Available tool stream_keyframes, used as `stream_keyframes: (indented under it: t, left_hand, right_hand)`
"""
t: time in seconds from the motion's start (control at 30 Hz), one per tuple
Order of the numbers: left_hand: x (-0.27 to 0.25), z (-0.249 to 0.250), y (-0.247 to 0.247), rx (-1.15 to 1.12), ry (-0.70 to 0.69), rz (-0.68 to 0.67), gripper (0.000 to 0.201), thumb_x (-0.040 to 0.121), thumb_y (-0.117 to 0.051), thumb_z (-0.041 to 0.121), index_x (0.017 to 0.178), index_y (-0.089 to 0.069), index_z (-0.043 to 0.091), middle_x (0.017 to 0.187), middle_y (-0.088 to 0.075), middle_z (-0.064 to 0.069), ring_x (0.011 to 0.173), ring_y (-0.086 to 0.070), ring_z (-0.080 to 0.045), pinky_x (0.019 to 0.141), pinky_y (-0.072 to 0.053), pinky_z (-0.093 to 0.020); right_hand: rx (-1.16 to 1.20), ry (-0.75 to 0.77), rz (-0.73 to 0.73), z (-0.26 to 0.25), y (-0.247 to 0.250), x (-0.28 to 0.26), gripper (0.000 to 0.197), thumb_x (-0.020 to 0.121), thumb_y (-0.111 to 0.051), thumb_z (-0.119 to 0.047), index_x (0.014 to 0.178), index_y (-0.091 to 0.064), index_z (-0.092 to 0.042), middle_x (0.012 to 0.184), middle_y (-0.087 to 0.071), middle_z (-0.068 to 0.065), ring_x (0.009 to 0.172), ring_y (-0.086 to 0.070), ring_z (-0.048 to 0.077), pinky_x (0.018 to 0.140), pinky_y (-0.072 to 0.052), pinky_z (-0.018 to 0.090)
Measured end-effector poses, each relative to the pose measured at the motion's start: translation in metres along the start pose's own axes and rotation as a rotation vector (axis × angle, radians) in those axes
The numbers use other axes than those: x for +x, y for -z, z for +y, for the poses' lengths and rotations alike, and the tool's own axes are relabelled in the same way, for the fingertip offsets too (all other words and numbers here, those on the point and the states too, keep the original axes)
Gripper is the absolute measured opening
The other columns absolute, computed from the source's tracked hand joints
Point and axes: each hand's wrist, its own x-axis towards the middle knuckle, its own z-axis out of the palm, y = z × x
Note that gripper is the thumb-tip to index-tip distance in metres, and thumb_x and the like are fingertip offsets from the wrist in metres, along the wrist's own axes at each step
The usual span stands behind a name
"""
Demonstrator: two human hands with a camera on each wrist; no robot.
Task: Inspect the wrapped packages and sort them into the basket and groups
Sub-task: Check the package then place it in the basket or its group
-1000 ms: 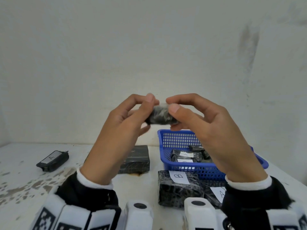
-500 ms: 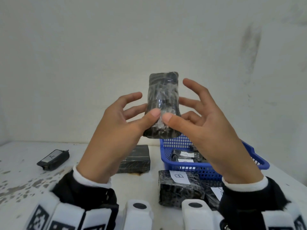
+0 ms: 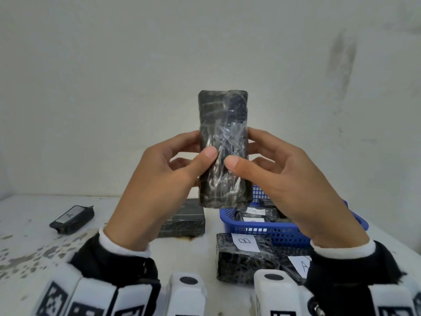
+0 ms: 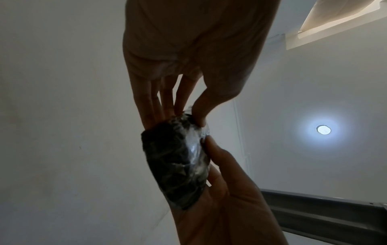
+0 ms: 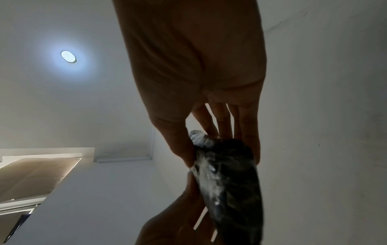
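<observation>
left hand point(image 3: 157, 190) + right hand point(image 3: 293, 185) | grip wrapped package point(image 3: 223, 147) (upright) | above basket point(image 3: 268, 229)

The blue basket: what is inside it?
The blue basket holds several dark wrapped packages with white paper labels; one label reads A. The right hand and the raised package cover part of it, so the count is unclear.
</observation>
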Motion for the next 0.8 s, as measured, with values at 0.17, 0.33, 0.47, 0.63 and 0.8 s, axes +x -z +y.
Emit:
stream_keyframes:
  t: [0.17,0.33,0.47,0.63,0.8]
  left_hand:
    - [-0.0009,0.0010,-0.0002,0.017,-0.014,-0.013,0.051,0.069,-0.066,0.043,0.116,-0.068,0.024,0.106,-0.072,0.004,0.094,-0.071,-0.023,0.083,-0.060,-0.036]
    - [-0.0004,0.0016,-0.0013,0.003,-0.047,-0.025,0.048,0.067,-0.064,0.042,0.112,-0.069,0.028,0.098,-0.071,-0.006,0.081,-0.072,-0.021,0.071,-0.061,-0.031]
    - [-0.0008,0.0015,-0.0030,-0.003,-0.065,-0.030,0.038,0.067,-0.065,0.041,0.104,-0.070,0.036,0.091,-0.072,-0.003,0.079,-0.071,-0.022,0.067,-0.061,-0.031]
    - [0.0009,-0.0012,-0.0032,-0.003,-0.074,-0.007,0.017,0.079,-0.066,0.033,0.094,-0.069,0.037,0.074,-0.073,0.006,0.071,-0.069,-0.008,0.061,-0.058,-0.020]
    - [0.0003,-0.0016,-0.0058,0.006,-0.054,-0.011,0.034,0.070,-0.062,0.043,0.102,-0.069,0.033,0.083,-0.076,-0.002,0.072,-0.072,-0.010,0.062,-0.058,-0.022]
  right_hand:
    - [0.010,-0.005,0.001,-0.0002,0.0027,0.0009,0.051,0.073,-0.068,-0.052,0.121,-0.066,-0.036,0.101,-0.075,-0.005,0.087,-0.074,0.017,0.075,-0.058,0.027]
    - [0.006,-0.007,0.003,-0.0021,0.0041,0.0001,0.049,0.072,-0.065,-0.055,0.116,-0.068,-0.034,0.096,-0.077,-0.004,0.086,-0.073,0.017,0.081,-0.058,0.035]
    - [-0.039,0.005,0.018,-0.0056,0.0045,-0.0014,0.043,0.078,-0.062,-0.056,0.117,-0.066,-0.041,0.087,-0.076,-0.005,0.060,-0.057,0.000,0.074,-0.044,0.026]
    - [-0.026,-0.009,0.032,-0.0084,0.0059,-0.0027,0.043,0.078,-0.061,-0.054,0.119,-0.064,-0.043,0.065,-0.069,-0.011,0.052,-0.050,0.000,0.067,-0.037,0.022]
    - [0.028,0.003,0.029,-0.0076,0.0077,-0.0026,0.042,0.074,-0.068,-0.046,0.115,-0.070,-0.035,0.076,-0.073,-0.012,0.049,-0.051,0.004,0.053,-0.043,0.014]
